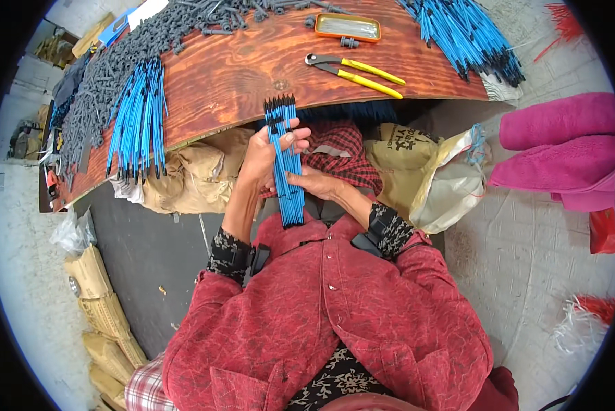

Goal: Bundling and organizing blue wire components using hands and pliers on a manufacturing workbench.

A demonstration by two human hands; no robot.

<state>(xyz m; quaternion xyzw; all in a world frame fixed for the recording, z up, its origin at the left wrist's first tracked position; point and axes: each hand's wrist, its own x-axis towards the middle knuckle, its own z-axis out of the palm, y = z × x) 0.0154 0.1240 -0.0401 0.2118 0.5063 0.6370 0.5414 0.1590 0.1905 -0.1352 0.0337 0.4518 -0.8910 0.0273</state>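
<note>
Upright in front of my waist is a bundle of thin blue rods with black tips (290,185), their pointed ends at the table edge. My left hand (261,156) wraps round its upper part, thumb across the front and fingertips showing at the right. Lower down, my right hand (315,183) grips the same bundle from the right, its thumb on the rods and its other fingers partly hidden. Pincers with yellow handles (355,73) lie on the wooden table (218,85) beyond my hands.
A heap of grey plastic fittings (91,85) covers the table's left side. Blue rods lie in piles at the left (137,116) and the far right (468,38). An orange-rimmed tin (348,27) holds thin pins. Sacks (451,181) stand below the table; pink towels (561,144) are at the right.
</note>
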